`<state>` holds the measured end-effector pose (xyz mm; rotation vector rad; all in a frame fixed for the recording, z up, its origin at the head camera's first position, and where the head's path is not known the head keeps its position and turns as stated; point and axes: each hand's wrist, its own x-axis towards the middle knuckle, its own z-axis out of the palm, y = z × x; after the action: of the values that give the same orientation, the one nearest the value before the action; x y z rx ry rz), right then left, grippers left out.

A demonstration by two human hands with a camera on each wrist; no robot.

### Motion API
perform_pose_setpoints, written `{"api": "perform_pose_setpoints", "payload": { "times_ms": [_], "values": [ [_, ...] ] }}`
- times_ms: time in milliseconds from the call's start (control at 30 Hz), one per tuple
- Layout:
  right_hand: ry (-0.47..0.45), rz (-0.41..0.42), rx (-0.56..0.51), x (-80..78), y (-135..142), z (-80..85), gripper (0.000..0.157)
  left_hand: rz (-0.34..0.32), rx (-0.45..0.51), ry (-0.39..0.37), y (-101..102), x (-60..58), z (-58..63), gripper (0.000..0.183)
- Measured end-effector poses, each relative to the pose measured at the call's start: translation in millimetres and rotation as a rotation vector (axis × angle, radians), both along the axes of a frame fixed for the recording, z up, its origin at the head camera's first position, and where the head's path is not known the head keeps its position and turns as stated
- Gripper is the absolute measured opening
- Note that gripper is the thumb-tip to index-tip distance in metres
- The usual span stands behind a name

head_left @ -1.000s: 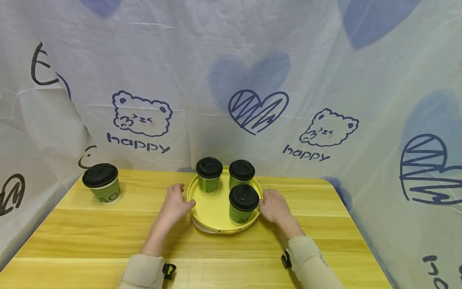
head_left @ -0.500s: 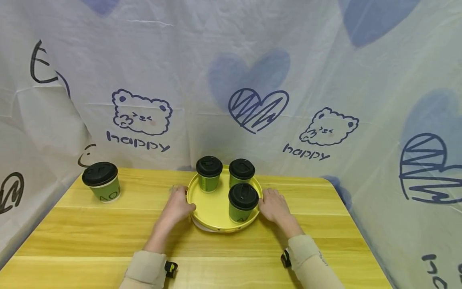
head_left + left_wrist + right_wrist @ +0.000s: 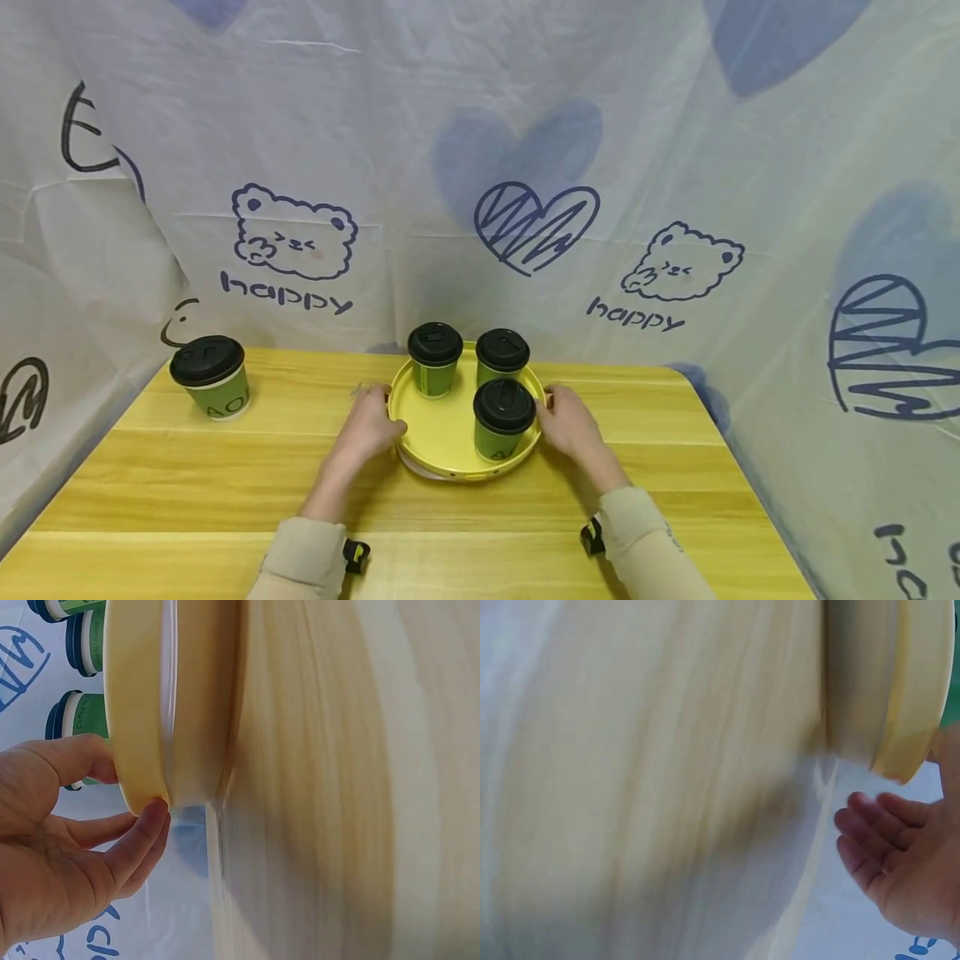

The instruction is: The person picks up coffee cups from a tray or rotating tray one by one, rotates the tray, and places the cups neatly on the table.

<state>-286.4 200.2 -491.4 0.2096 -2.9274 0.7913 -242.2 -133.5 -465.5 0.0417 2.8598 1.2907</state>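
A round yellow tray (image 3: 442, 437) sits on a round base, a pale edge of which shows under its front left. My left hand (image 3: 367, 427) grips the tray's left rim; the left wrist view has the thumb over the rim and fingertips under it. At the right rim is my right hand (image 3: 570, 423), its thumb against the tray. Its other fingers (image 3: 874, 829) are loosely bent and apart from the tray in the right wrist view. On the tray stand three green paper cups with black lids: back left (image 3: 433, 375), back right (image 3: 501, 357) and front right (image 3: 498, 442).
Another green cup with a black lid (image 3: 222, 393) stands at the table's back left. The wooden table (image 3: 450, 533) meets a white curtain (image 3: 405, 167) with bear and heart drawings along its back edge.
My left fingers have closed in on the tray's left rim. My right hand has shifted slightly, its fingers now lifted a little off the right rim. The tray has stayed about where it was.
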Motion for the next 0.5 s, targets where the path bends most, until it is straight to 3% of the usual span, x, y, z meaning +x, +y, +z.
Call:
{"api": "perform_pose_setpoints", "payload": {
  "times_ms": [300,500],
  "values": [
    [0.047,-0.049,-0.319,-1.8,-7.3,2.6,0.05,-0.008,0.006,0.001,-1.0,-5.5,0.6,0.063],
    [0.002,-0.1,-0.415,0.8,-9.5,5.8,0.05,-0.013,-0.016,-0.008,-3.8,-9.9,1.3,0.065]
  ]
}}
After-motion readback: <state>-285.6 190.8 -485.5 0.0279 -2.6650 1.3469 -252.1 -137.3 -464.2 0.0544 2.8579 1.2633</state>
